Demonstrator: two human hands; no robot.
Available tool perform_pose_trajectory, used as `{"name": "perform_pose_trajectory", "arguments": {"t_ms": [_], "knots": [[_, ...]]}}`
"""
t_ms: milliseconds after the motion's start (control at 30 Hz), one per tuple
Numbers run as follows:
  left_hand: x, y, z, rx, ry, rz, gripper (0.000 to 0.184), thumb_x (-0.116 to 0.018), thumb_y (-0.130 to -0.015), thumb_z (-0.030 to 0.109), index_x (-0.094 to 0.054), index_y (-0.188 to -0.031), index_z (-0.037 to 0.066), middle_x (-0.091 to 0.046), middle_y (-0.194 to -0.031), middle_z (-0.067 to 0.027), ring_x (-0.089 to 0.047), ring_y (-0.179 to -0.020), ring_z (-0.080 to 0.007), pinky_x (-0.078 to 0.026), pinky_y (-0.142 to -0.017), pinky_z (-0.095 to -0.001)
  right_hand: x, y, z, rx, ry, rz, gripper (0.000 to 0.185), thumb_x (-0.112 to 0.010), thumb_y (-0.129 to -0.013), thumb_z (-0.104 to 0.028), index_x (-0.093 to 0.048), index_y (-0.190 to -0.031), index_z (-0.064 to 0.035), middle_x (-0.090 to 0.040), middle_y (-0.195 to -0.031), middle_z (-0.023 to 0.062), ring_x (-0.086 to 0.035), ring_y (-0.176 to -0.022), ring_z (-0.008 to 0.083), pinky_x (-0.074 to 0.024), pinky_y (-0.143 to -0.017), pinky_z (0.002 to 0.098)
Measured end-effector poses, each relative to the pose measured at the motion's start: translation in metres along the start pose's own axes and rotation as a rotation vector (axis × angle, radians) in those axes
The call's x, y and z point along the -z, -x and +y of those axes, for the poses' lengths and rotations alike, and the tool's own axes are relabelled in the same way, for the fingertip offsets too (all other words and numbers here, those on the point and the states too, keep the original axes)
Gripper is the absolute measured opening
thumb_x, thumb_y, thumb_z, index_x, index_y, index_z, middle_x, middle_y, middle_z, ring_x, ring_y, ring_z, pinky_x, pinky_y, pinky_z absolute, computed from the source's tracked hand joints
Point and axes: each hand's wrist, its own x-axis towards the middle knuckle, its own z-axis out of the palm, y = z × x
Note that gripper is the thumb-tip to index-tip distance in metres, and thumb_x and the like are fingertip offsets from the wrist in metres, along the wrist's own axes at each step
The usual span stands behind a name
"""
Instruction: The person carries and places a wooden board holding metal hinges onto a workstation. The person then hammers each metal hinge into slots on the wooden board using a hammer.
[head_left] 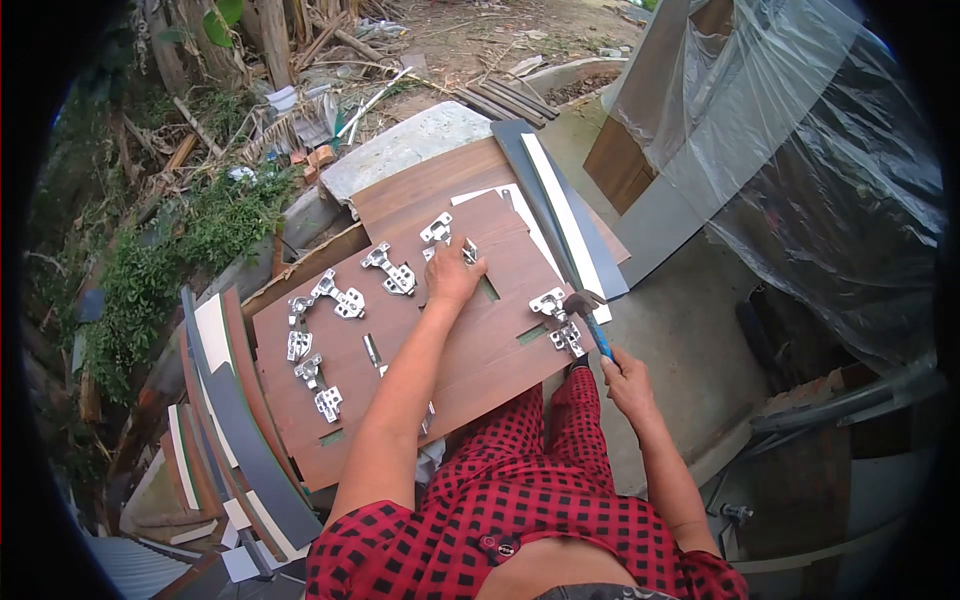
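A brown wood-grain board (330, 400) lies in front of me with several silver cabinet hinges on it. My left hand (455, 275) is over its upper part, fingers closed around a shiny metal hinge part (470, 251). Just beyond these fingers is a cabinet hinge (437, 230); another hinge (390, 270) lies to their left. At the board's right edge, my right hand (627, 382) grips a hammer (600, 335) by its blue handle. The hammer head is beside a hinge (553, 305) near that edge. A small metal cylinder (372, 350) rests left of my left forearm.
Curved-looking stacked panels (255, 440) stand at the left. Long white and grey strips (565, 210) lie beyond the board, near a concrete slab (410, 150). Plastic sheeting (740, 100) covers panels at the right. Plants (150, 290) and debris border the left side.
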Motion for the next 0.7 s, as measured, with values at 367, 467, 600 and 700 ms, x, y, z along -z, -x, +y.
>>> {"name": "perform_pose_trajectory", "arguments": {"t_ms": [367,467,600,700], "knots": [[-0.045,-0.046,0.029,-0.21,-0.111,-0.021,0.046,-0.073,-0.072,0.036,-0.06,-0.105,0.006,-0.061,-0.103,-0.02,-0.058,-0.097,-0.0374,-0.045,-0.085,-0.0456,-0.003,0.008,0.0,0.039,0.101,0.118,0.024,-0.049,-0.091,-0.026,-0.058,-0.103,-0.0078,-0.061,-0.079,0.0202,-0.059,-0.078,0.0406,-0.046,-0.071,0.048],[-0.054,-0.05,0.016,-0.241,-0.119,-0.028,0.054,-0.071,-0.077,0.037,-0.057,-0.116,0.004,-0.059,-0.11,-0.022,-0.058,-0.098,-0.0371,-0.045,-0.086,-0.0457,0.001,0.01,-0.002,0.057,0.102,0.07,0.026,-0.049,-0.091,-0.026,-0.06,-0.107,-0.0088,-0.063,-0.082,0.0206,-0.06,-0.079,0.0405,-0.0469,-0.072,0.047],[-0.06,-0.045,0.004,-0.297,0.031,0.07,0.064,-0.067,-0.082,0.035,-0.046,-0.13,-0.001,-0.054,-0.119,-0.0228,-0.058,-0.101,-0.0358,-0.044,-0.087,-0.0448,0.005,-0.001,0.0,0.108,-0.032,0.055,0.03,-0.048,-0.09,-0.028,-0.061,-0.107,-0.008,-0.064,-0.083,0.0212,-0.061,-0.082,0.0411,-0.0466,-0.074,0.0497],[-0.062,-0.043,-0.004,-0.336,0.056,0.086,0.063,-0.065,-0.084,0.032,-0.043,-0.133,-0.002,-0.053,-0.117,-0.0216,-0.058,-0.098,-0.0359,-0.044,-0.086,-0.0445,0.011,-0.02,-0.011,0.149,-0.069,0.07,0.027,-0.049,-0.089,-0.027,-0.06,-0.098,-0.0051,-0.063,-0.08,0.0207,-0.06,-0.08,0.0405,-0.0456,-0.072,0.0493]]}}
